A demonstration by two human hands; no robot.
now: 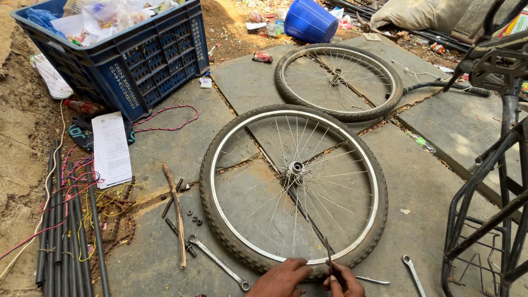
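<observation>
A bicycle wheel [220, 220] with tyre, silver rim and spokes lies flat on stone slabs in front of me, its hub [297, 168] in the middle. My left hand [280, 279] rests on the near edge of the tyre. My right hand [344, 281] pinches a thin dark metal tool [328, 250] that points up over the rim among the spokes. A second wheel [286, 88] lies farther back.
A wrench [217, 262], a wooden stick [177, 212], bolts and nuts lie left of the wheel; another spanner [412, 273] lies right. A blue crate [143, 66] of rubbish, a paper sheet [110, 148], rods and wires are at left. A black bicycle frame [495, 181] stands at right.
</observation>
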